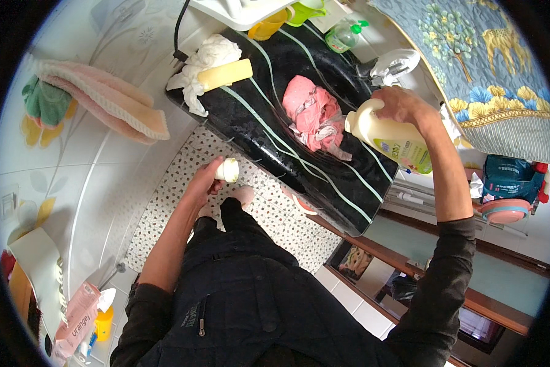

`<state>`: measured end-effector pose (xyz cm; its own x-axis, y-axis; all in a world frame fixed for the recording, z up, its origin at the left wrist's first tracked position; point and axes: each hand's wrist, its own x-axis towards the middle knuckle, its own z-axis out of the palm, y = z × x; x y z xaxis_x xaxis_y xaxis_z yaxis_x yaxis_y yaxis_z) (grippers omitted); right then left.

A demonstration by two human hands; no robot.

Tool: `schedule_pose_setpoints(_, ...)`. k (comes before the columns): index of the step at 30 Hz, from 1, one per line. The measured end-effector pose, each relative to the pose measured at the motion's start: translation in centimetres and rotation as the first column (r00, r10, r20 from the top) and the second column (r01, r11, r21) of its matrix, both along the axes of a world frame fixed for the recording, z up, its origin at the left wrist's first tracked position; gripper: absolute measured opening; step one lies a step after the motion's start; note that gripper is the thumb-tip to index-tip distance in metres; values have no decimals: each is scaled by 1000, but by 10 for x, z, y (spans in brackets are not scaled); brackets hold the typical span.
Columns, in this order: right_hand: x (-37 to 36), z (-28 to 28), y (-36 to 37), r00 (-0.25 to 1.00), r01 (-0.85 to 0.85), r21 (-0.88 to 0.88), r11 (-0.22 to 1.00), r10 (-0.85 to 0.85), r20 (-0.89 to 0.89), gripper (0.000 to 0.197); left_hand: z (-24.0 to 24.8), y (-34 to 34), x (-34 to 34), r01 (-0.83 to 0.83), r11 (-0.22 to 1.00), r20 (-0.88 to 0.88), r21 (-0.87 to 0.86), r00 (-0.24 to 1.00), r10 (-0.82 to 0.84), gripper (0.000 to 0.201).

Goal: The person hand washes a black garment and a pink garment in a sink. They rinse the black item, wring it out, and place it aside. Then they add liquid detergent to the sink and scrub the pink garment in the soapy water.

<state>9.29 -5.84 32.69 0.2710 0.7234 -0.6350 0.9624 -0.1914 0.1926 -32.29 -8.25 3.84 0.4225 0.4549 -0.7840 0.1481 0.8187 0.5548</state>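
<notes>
My right hand (402, 104) is wrapped round the handle of a cream detergent bottle (392, 142) with a green and yellow label. The bottle is tipped well over, its mouth pointing left, beside the pink cloth; no stream of liquid can be made out. Crumpled in the black sink basin lies that wet-looking pink cloth (312, 113). In front of the sink's near edge, my left hand (202, 183) grips a small cream bottle cap (228, 170) over the floor. The black sink counter (324, 199) has pale wavy stripes.
A yellow block (226, 74) rests by a bunched white cloth (213, 52) at the counter's left end. Along the back stand a yellow cup (269, 25) and a green bottle (343, 37). Clear plastic (395, 64) covers the tap area. A towel (106, 101) hangs left.
</notes>
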Motion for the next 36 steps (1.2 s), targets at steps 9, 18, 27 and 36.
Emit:
schedule_pose_setpoints(9, -4, 3, 2, 999, -28, -29, 999, 29, 32, 48, -7, 0, 1, -12, 1000, 36, 2, 999, 12, 47)
schedule_pose_setpoints(18, -16, -2, -3, 879, -440, -18, 898, 434, 195, 28, -11, -2, 3, -12, 1000, 39, 10, 999, 12, 47)
schedule_pose_setpoints(27, -18, -25, -16, 824, -542, 107, 834, 502, 261, 32, -9, 0, 1, -10, 1000, 37, -9, 999, 11, 46)
schedule_pose_setpoints(36, -9, -31, -21, 826, -533, 161, 831, 469, 314, 22, -8, 3, -5, -9, 1000, 49, -17, 999, 10, 46)
